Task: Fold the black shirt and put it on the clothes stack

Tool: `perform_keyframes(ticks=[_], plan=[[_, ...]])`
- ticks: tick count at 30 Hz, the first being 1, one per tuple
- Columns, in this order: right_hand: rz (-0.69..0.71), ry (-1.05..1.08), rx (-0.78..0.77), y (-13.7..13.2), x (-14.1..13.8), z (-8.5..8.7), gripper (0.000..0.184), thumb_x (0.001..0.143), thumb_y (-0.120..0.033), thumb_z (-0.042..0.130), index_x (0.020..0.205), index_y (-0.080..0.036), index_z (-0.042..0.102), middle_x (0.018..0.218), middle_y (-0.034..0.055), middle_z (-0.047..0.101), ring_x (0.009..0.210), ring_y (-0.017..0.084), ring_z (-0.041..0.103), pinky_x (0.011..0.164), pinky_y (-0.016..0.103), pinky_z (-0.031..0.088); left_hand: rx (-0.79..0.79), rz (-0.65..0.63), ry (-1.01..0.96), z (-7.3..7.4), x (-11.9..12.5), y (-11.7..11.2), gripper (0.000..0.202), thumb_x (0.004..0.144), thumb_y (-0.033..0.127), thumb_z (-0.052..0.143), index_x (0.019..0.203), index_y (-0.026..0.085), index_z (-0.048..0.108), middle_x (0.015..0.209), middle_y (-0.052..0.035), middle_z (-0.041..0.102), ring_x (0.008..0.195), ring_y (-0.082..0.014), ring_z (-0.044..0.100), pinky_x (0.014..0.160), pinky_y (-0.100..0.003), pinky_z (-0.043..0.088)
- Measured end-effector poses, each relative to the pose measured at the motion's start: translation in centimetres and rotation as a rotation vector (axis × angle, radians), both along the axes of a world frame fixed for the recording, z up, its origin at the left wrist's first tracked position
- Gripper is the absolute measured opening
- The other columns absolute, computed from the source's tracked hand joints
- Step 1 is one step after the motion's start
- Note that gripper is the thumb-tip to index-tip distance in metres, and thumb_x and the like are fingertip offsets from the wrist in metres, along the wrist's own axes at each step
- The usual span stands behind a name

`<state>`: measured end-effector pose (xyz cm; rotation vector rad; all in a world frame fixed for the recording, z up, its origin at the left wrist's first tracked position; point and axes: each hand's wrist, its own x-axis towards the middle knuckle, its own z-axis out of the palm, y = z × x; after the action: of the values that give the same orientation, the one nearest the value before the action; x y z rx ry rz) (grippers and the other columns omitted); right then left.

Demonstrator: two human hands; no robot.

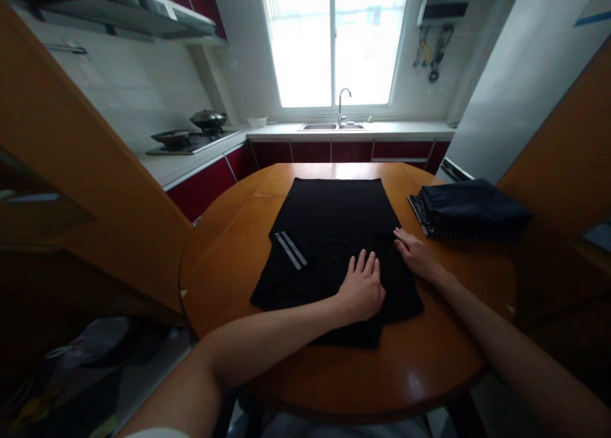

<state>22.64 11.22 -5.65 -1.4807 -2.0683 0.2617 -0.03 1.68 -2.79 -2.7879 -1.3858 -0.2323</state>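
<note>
A black short-sleeved shirt (pixel 334 209) lies spread on the round wooden table (pixel 224 266). Its left sleeve, with two pale stripes, is folded in over the body. My left hand (pixel 363 288) rests flat on the shirt right of its middle, fingers stretched out and a little apart. At the shirt's right edge, my right hand (pixel 415 252) lies with its fingers extended, fingertips touching the cloth. Neither hand grips anything that I can see. What lies under the palms is hidden.
A stack of folded dark clothes (pixel 472 209) sits on the table's right side. Behind the table runs a counter with a sink (pixel 334 127). Pans (pixel 209 120) stand on the stove at the left. A fridge (pixel 515 81) is at the right.
</note>
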Motion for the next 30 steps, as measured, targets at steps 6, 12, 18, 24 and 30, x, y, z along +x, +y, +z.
perform_keyframes(ticks=[6, 12, 18, 24, 30], plan=[[-0.123, 0.162, 0.051, -0.1, 0.3, 0.9, 0.056, 0.101, -0.039, 0.032, 0.138, -0.008, 0.06, 0.145, 0.0156, 0.056, 0.14, 0.024, 0.048, 0.121, 0.04, 0.033, 0.12, -0.184, 0.006, 1.5, 0.4, -1.1, 0.049, 0.102, 0.029, 0.034, 0.141, 0.005, 0.052, 0.153, -0.0183, 0.046, 0.146, -0.0332, 0.035, 0.12, -0.052, 0.024], [-0.13, 0.187, 0.063, -0.7, 0.0, 1.5, 0.056, 0.1, -0.04, 0.033, 0.138, -0.01, 0.06, 0.145, 0.0136, 0.056, 0.14, 0.023, 0.048, 0.12, 0.041, 0.034, -0.042, -0.249, -0.116, 6.8, -1.2, -0.8, 0.039, 0.104, 0.034, 0.036, 0.122, 0.017, 0.066, 0.132, -0.0094, 0.067, 0.124, -0.0224, 0.061, 0.107, -0.035, 0.045], [-0.121, 0.128, 0.153, -0.5, -1.7, 3.3, 0.06, 0.1, -0.041, 0.031, 0.148, -0.007, 0.049, 0.155, 0.0154, 0.044, 0.147, 0.024, 0.035, 0.123, 0.044, 0.027, -0.017, 0.202, -0.238, 8.9, -11.0, 6.6, 0.045, 0.104, 0.032, 0.032, 0.136, 0.013, 0.058, 0.144, -0.0098, 0.058, 0.136, -0.0212, 0.051, 0.115, -0.032, 0.036], [-0.135, -0.071, 0.043, 0.7, -6.6, 3.4, 0.064, 0.1, -0.045, 0.035, 0.152, -0.011, 0.041, 0.16, 0.0174, 0.035, 0.151, 0.031, 0.026, 0.121, 0.054, 0.023, -0.058, 0.496, -0.134, 2.7, -18.9, 10.7, 0.053, 0.102, 0.034, 0.033, 0.149, 0.013, 0.043, 0.158, -0.0151, 0.04, 0.148, -0.0285, 0.034, 0.118, -0.046, 0.03], [-0.171, -0.26, -0.1, 0.1, -9.0, 1.1, 0.075, 0.098, -0.057, 0.036, 0.154, -0.007, 0.037, 0.163, 0.0223, 0.027, 0.153, 0.035, 0.017, 0.12, 0.058, 0.015, -0.061, 0.518, -0.049, -0.5, -19.7, 11.1, 0.06, 0.103, 0.047, 0.03, 0.153, 0.014, 0.037, 0.162, -0.0159, 0.031, 0.152, -0.0319, 0.024, 0.122, -0.053, 0.018]])
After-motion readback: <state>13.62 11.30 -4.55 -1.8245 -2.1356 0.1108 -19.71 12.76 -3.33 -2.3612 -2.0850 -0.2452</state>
